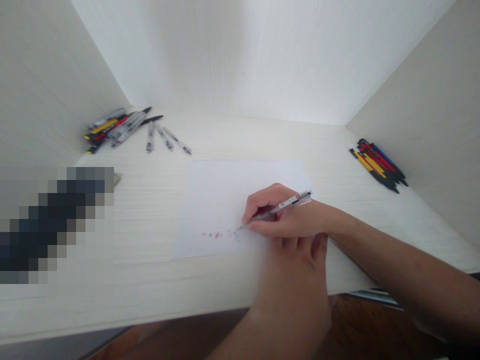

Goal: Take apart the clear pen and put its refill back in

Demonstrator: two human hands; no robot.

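A sheet of white paper (217, 190) lies on the pale tabletop in front of me. My right hand (288, 215) pinches a clear-barrelled pen (288, 203), its tip down at the sheet's lower part. A short row of small reddish and dark marks (217, 235) runs to the left of the tip, too blurred to read. My left hand (296, 265) rests at the lower right edge of the paper, crossed under my right hand and wrist. Its fingers look slightly apart and laid down, with their ends hidden beneath the right hand.
At the back left is a pile of mixed pens (112, 127), with three clear pens (165, 137) beside it. Yellow, red and blue pens (378, 165) lie at the right wall. Pale panels (240, 60) enclose the back and sides. A pixelated patch (56, 225) covers the left.
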